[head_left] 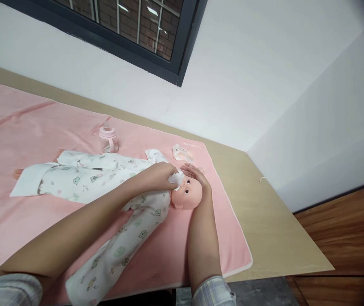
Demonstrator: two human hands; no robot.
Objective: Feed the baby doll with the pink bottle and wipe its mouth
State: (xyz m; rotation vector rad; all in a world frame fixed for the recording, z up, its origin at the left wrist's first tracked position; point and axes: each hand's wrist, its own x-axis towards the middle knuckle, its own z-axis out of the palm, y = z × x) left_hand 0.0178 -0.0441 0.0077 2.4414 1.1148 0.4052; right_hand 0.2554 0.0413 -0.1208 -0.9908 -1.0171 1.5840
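A baby doll (186, 193) in a white printed sleepsuit (105, 178) lies on a pink blanket (16, 127), head toward the right. My left hand (159, 175) is closed on a small white wipe (176, 178) pressed to the doll's face. My right hand (199, 178) cups the top of the doll's head, fingers curved around it.
A small pink baby bottle (108, 139) stands on the blanket behind the doll. A clear plastic packet (183, 153) lies near the blanket's far right corner. The wooden table (265, 212) ends at the right, with a white wall and a dark window frame (182, 55) behind.
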